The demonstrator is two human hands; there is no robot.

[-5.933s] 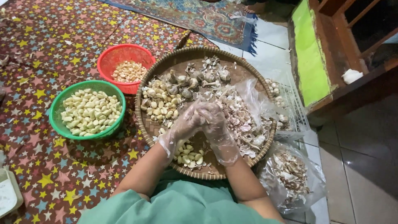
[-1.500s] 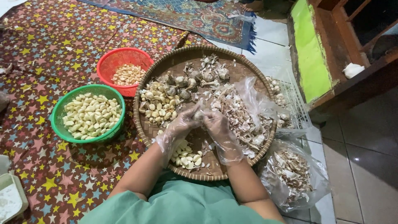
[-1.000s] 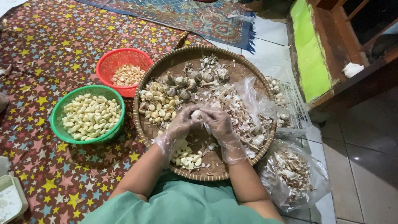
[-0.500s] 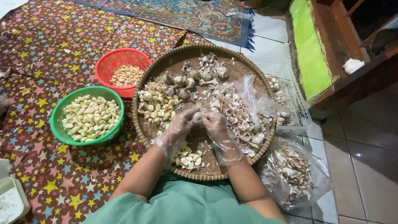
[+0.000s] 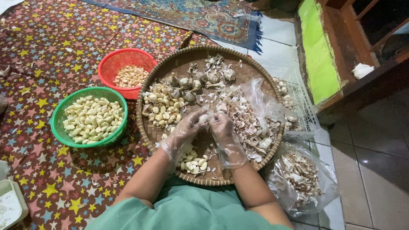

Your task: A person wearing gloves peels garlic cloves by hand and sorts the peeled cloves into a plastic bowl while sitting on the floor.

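Both hands wear clear plastic gloves and meet over a round woven tray. My left hand and my right hand pinch one garlic clove between their fingertips. Unpeeled cloves lie in a heap on the tray's left part, whole garlic bulbs at its far side, papery skins on the right. A small heap of peeled cloves lies under my left wrist.
A green basket of peeled cloves and a red basket with fewer cloves stand left of the tray on a star-patterned mat. A clear bag of skins lies right of the tray on the tiled floor. A white wire rack lies behind it.
The hands stay together over the tray's middle and shift only slightly as the fingers work on a clove. Baskets and heaps have not moved.
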